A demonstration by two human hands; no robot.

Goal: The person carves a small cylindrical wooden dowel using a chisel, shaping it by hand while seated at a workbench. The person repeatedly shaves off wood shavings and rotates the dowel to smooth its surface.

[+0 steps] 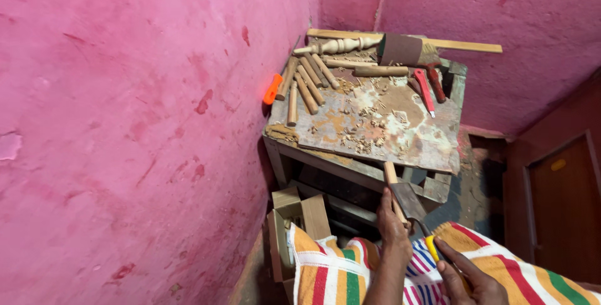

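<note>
Near the striped cloth (350, 274), the left hand (393, 223) grips a pale wooden stick (392, 183) while the right hand (466, 277) clamps a yellow-handled chisel (410, 203) against it, shaving barely begun, finished pegs (305, 83) on the far workbench (400, 136)

Reaching forward from the bottom edge, left hand (393, 220) curling its fingers around a thin stick and forearm running straight down out of frame. Sitting lower and to the right, right hand (471, 277) closing in a grip (index finger stretching forward along what it holds), knuckles turning upward. Staying near each other but not touching, both wrists bare.
</note>
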